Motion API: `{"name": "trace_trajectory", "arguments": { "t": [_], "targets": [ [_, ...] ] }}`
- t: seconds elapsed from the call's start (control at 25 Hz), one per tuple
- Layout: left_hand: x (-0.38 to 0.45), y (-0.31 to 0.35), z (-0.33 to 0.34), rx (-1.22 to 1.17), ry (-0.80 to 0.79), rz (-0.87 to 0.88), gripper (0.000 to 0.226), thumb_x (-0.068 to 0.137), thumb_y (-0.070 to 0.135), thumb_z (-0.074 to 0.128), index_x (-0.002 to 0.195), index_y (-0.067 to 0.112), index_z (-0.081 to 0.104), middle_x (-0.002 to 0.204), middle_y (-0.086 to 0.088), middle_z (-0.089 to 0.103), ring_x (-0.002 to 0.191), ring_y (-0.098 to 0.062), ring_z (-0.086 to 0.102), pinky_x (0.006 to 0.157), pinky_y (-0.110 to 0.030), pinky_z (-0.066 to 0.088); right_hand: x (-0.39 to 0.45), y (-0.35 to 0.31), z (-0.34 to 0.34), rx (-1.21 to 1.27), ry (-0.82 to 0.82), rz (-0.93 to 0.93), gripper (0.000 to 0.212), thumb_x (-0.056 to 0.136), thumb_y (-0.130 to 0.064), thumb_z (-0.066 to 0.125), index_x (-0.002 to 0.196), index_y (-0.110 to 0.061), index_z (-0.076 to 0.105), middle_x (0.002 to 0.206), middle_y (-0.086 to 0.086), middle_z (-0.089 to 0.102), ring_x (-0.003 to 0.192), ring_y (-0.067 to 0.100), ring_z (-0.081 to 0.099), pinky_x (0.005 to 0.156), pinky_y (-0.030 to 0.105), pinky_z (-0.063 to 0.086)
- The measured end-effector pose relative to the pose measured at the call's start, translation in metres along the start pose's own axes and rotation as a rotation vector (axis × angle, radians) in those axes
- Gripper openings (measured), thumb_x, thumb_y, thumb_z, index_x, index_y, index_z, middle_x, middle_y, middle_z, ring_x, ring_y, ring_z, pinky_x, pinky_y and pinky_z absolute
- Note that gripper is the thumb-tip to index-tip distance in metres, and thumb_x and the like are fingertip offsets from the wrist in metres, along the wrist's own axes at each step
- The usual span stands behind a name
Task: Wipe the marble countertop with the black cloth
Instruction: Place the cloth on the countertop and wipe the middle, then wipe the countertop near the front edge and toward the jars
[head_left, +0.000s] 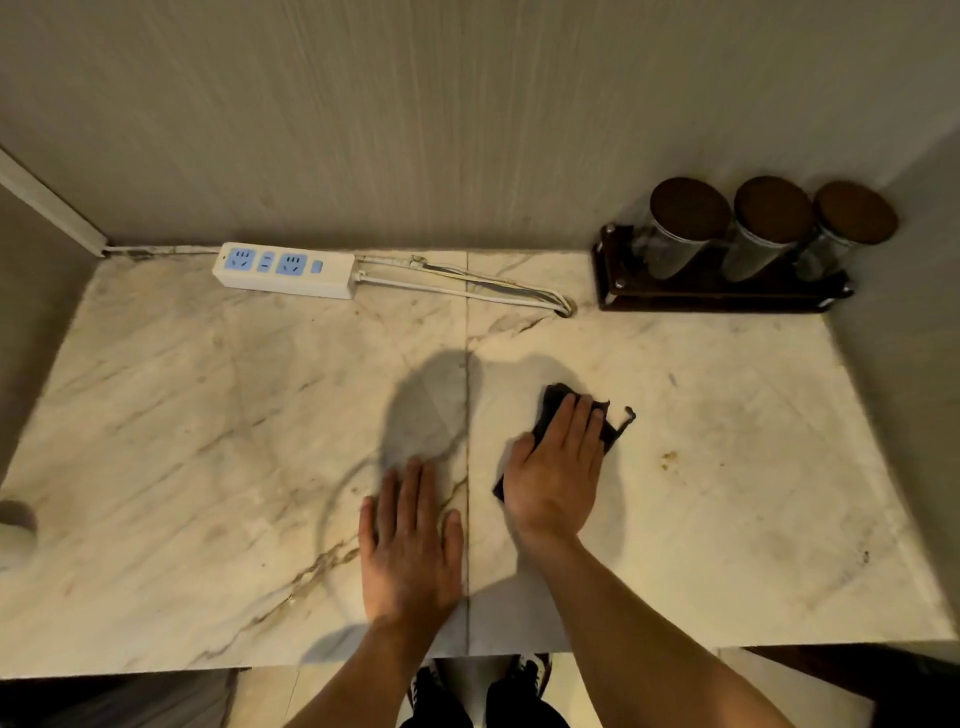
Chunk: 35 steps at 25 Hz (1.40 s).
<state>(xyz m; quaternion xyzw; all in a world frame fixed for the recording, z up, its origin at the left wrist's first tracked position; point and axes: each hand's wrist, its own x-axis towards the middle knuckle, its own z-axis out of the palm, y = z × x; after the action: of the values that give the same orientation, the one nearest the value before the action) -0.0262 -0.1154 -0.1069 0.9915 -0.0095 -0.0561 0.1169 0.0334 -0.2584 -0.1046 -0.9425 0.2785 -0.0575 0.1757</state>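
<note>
Pressing the small black cloth (558, 402) flat with straight fingers (576, 421), the right hand (556, 473) rubs the pale marble worktop (727, 441) while the left hand (410, 551) leans flat, probably for balance.

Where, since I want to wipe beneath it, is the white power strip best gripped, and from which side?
Grip the power strip across its narrow width at its cable-free left end, fingers coming from above and the front. It lies flat with its long back side close to the wall, and its cable leaves the right end, so those sides are crowded.
</note>
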Motion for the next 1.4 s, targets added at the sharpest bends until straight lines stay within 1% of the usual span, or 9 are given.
{"name": "trace_trajectory", "arguments": {
  "t": [0.16, 0.4, 0.52, 0.68, 0.76, 0.96, 1.12, 1.24, 1.4],
  "targets": [
    [0.001, 0.0, 0.001, 0.018, 0.009, -0.007, 0.061, 0.094, 0.046, 0.025, 0.144, 0.013, 0.033, 0.153, -0.003, 0.03, 0.141, -0.022, 0.022, 0.112, -0.043, 0.011, -0.025, 0.007, -0.004, 0.011, 0.001, 0.023, 0.065, 0.089, -0.033, 0.03, 0.145, 0.001, 0.03, 0.151, 0.019, 0.033, 0.142, 0.031, 0.025, 0.115, 0.044, 0.021],
    [-0.001, -0.001, 0.002, -0.004, 0.048, 0.02, 0.06, 0.093, 0.044, 0.028, 0.144, 0.012, 0.035, 0.152, -0.006, 0.034, 0.142, -0.025, 0.022, 0.113, -0.046, 0.014, -0.058, 0.019, -0.011, 0.014, -0.017, 0.021, 0.065, 0.09, -0.033, 0.029, 0.146, 0.0, 0.027, 0.153, 0.018, 0.03, 0.142, 0.03, 0.024, 0.116, 0.044, 0.018],
    [-0.001, -0.002, 0.002, -0.007, 0.046, 0.019, 0.061, 0.094, 0.045, 0.026, 0.147, 0.013, 0.029, 0.154, -0.005, 0.028, 0.143, -0.023, 0.016, 0.115, -0.046, 0.012, -0.073, 0.025, -0.014, 0.013, -0.024, 0.006, 0.064, 0.091, -0.032, 0.031, 0.146, -0.001, 0.027, 0.152, 0.017, 0.03, 0.142, 0.03, 0.024, 0.115, 0.042, 0.015],
    [-0.002, 0.0, 0.003, -0.023, 0.048, 0.015, 0.064, 0.095, 0.049, 0.02, 0.149, 0.016, 0.021, 0.157, -0.001, 0.02, 0.145, -0.02, 0.007, 0.117, -0.043, 0.004, -0.092, 0.035, -0.017, 0.008, -0.047, -0.035, 0.063, 0.091, -0.032, 0.034, 0.146, -0.002, 0.027, 0.153, 0.016, 0.03, 0.143, 0.029, 0.022, 0.115, 0.043, 0.018],
    [-0.002, -0.001, 0.004, -0.035, 0.052, 0.011, 0.064, 0.094, 0.05, 0.02, 0.149, 0.016, 0.022, 0.158, -0.001, 0.02, 0.145, -0.02, 0.006, 0.117, -0.043, 0.002, -0.098, 0.041, -0.019, -0.015, -0.084, -0.073, 0.063, 0.091, -0.032, 0.034, 0.147, -0.003, 0.027, 0.154, 0.015, 0.029, 0.144, 0.028, 0.021, 0.115, 0.042, 0.017],
    [-0.002, 0.005, -0.002, -0.061, 0.104, 0.037, 0.057, 0.095, 0.044, 0.028, 0.143, 0.014, 0.034, 0.152, -0.01, 0.033, 0.142, -0.03, 0.02, 0.115, -0.05, 0.011, -0.102, 0.069, -0.031, -0.056, -0.15, -0.304, 0.061, 0.088, -0.03, 0.039, 0.143, -0.005, 0.037, 0.151, 0.013, 0.036, 0.141, 0.026, 0.03, 0.111, 0.04, 0.02],
    [-0.003, 0.023, -0.007, -0.085, 0.133, 0.082, 0.053, 0.096, 0.037, 0.026, 0.138, 0.01, 0.042, 0.147, -0.014, 0.04, 0.138, -0.034, 0.027, 0.115, -0.052, 0.012, -0.094, 0.103, -0.046, -0.066, -0.225, -0.557, 0.062, 0.088, -0.032, 0.04, 0.145, -0.009, 0.034, 0.154, 0.008, 0.029, 0.143, 0.021, 0.023, 0.111, 0.039, 0.025],
    [-0.002, 0.039, -0.003, -0.107, 0.133, 0.135, 0.052, 0.094, 0.035, 0.029, 0.134, 0.007, 0.047, 0.144, -0.015, 0.044, 0.137, -0.034, 0.03, 0.113, -0.054, 0.017, -0.08, 0.124, -0.057, -0.085, -0.293, -0.736, 0.063, 0.089, -0.031, 0.043, 0.147, -0.012, 0.031, 0.156, 0.004, 0.025, 0.145, 0.017, 0.016, 0.111, 0.037, 0.022],
    [0.002, 0.057, 0.006, -0.109, 0.071, 0.093, 0.054, 0.094, 0.037, 0.027, 0.14, 0.011, 0.04, 0.15, -0.009, 0.036, 0.142, -0.028, 0.02, 0.116, -0.049, 0.006, -0.059, 0.146, -0.067, -0.148, -0.406, -0.902, 0.063, 0.092, -0.034, 0.039, 0.15, -0.017, 0.021, 0.159, 0.0, 0.016, 0.146, 0.013, 0.006, 0.115, 0.034, 0.011]
  ]
}}
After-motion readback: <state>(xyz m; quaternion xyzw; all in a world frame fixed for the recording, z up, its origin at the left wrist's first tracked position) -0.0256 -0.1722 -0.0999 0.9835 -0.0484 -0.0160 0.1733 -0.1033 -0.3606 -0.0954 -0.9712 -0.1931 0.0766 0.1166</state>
